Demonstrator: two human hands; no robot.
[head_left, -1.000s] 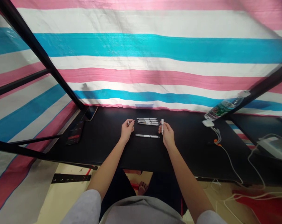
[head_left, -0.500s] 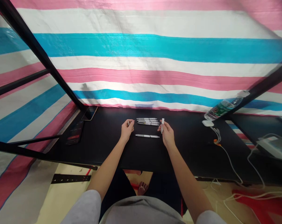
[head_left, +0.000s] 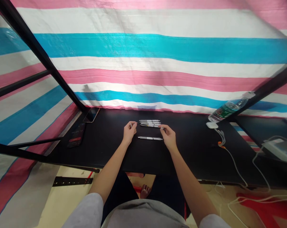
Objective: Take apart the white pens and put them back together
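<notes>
My left hand is closed in a pinch left of a row of pens, on a small, thin piece that I cannot make out well. A white pen barrel is pinched in my right hand, its round end turned toward me. Several white and grey pens lie side by side between the hands, toward the back of the black table. Nearer to me, a single pen lies crosswise by itself, close to the right fingers but apart from them.
Two phones, one at the back and one nearer, lie on the left of the black table. At the right, a water bottle leans by a black post. A white charger with cables sits below it. Striped sheeting hangs behind.
My right hand has turned the white barrel from upright to end-on and shifted slightly left. The left hand and the lying pens look the same.
</notes>
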